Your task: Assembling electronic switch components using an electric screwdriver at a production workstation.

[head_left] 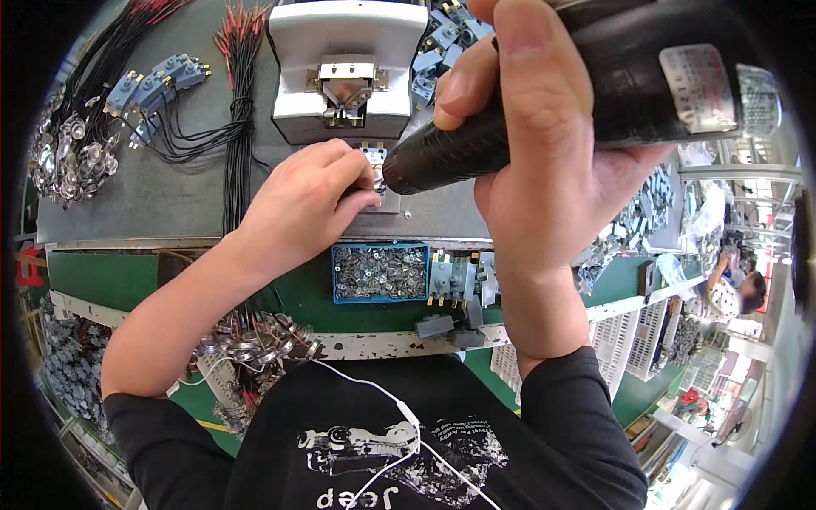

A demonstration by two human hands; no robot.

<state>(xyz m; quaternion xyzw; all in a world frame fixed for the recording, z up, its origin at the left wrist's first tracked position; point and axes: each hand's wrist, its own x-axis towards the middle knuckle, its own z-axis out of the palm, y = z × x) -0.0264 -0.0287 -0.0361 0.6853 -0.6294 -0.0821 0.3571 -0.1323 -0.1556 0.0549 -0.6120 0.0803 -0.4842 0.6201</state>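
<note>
My right hand (544, 127) is wrapped round a black power screwdriver (455, 151), its thumb along the top. The tool's front end points left and down at a small blue-grey switch part with brass terminals (374, 155). My left hand (310, 191) pinches that part from the left, its fingertips and thumb closed against it on a flat metal plate (388, 204). The fingers and the tool's nose hide much of the part. Just behind stands a white and black bench machine (348, 42) with a metal head.
A blue tray of small metal pieces (380, 274) sits near me, beside several grey switches (452, 276). Black wire bundles (240, 127) lie left, near metal discs (72, 157). More switches (442, 42) are piled behind. A person (738, 293) is far right.
</note>
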